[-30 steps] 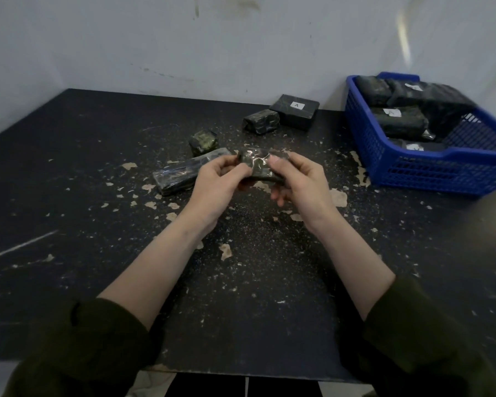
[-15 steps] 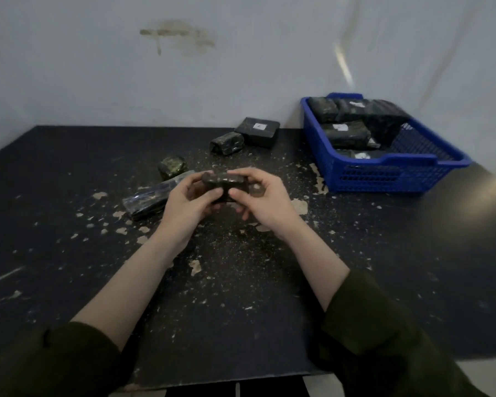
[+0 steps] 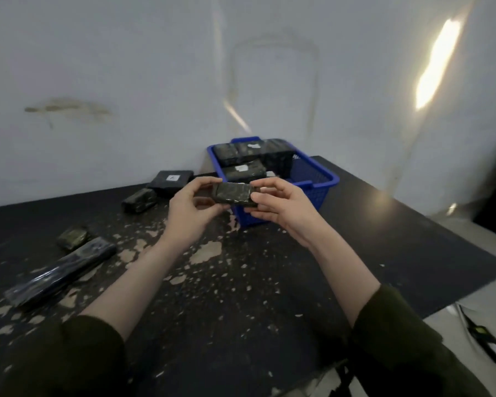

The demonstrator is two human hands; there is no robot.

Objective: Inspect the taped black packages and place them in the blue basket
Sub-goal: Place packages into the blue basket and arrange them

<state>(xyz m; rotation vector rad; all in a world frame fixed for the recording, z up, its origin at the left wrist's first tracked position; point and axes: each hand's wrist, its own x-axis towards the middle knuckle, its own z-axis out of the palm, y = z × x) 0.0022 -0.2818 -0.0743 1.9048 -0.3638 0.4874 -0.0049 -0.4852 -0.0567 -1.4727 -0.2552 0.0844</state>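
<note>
A: Holding item one: left hand (image 3: 194, 209) and right hand (image 3: 281, 209) are each pinching an end of a small taped black package (image 3: 233, 194), raised above the bench (image 3: 355, 239), forearms reaching forward.

B: Orientation?

A: Its long axis is running left to right, broad face tilting toward the camera, in front of the blue basket (image 3: 317, 179).

B: Remaining stock?

A: Four packages are lying on the bench at left; several are sitting in the basket.
</note>
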